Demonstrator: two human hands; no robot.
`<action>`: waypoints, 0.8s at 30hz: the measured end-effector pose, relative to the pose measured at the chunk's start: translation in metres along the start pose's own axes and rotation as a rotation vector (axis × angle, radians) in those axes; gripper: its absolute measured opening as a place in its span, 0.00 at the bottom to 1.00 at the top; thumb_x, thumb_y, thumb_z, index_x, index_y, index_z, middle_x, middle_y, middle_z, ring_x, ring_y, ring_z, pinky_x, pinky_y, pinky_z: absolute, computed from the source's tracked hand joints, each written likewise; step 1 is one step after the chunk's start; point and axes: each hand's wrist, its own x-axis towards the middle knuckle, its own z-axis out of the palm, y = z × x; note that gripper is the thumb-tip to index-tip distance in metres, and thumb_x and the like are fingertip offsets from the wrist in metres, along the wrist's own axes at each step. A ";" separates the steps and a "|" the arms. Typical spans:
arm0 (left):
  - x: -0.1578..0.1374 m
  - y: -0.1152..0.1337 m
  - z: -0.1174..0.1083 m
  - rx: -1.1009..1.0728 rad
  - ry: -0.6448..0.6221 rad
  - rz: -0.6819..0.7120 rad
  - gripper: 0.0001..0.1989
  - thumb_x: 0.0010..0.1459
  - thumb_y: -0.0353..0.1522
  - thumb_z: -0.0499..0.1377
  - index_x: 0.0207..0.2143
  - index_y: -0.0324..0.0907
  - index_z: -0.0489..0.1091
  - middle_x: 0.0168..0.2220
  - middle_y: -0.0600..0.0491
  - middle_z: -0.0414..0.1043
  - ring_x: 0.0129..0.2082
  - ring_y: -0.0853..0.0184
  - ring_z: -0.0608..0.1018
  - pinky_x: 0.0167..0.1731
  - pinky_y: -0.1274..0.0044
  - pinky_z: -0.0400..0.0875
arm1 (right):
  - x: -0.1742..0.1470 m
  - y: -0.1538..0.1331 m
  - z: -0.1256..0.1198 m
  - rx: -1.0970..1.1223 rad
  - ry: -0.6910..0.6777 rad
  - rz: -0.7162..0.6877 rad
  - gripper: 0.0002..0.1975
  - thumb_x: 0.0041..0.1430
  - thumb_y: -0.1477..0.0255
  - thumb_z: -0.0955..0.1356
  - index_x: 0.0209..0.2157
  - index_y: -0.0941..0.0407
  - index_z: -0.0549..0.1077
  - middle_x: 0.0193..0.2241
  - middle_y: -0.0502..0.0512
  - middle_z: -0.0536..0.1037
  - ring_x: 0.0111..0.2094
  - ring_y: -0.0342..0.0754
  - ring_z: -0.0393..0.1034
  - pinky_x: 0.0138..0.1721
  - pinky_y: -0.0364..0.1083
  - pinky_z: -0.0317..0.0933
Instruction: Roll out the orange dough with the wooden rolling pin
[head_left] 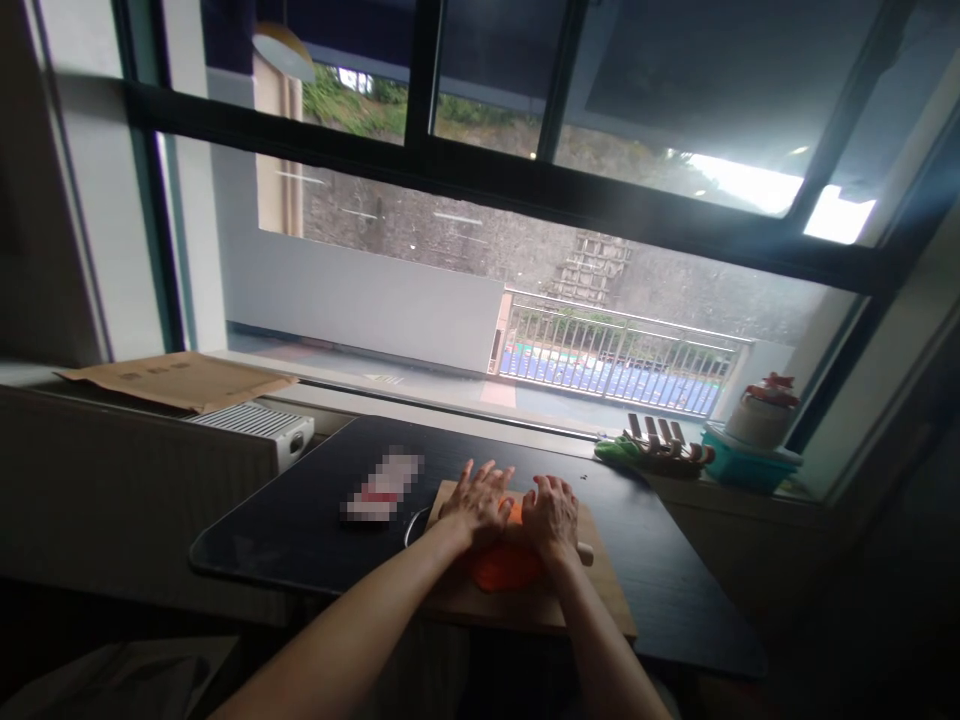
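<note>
Flattened orange dough (508, 569) lies on a wooden board (609, 598) at the front of a dark table. Part of it also shows between my hands. My left hand (478, 505) rests palm down with its fingers stretched forward and apart. Beside it, my right hand (553, 512) is palm down too, fingers extended. Both palms lie over a wooden rolling pin (586, 553); only its right end shows clearly, past my right wrist, and my hands cover the rest.
A dark table (300, 535) stands under a wide window. Left of the board are a blurred-out pinkish item (384, 487) and a thin metal loop (409, 528). A brown envelope (180, 378) lies left; a teal box (750, 462) and a rack (656, 445) sit on the right sill.
</note>
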 end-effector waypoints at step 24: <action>0.029 -0.007 0.006 -0.058 -0.179 -0.141 0.30 0.62 0.45 0.39 0.63 0.44 0.52 0.62 0.48 0.57 0.64 0.57 0.52 0.61 0.57 0.38 | 0.006 0.003 0.005 -0.043 -0.095 0.048 0.16 0.59 0.70 0.59 0.44 0.55 0.73 0.44 0.59 0.74 0.47 0.52 0.65 0.48 0.47 0.52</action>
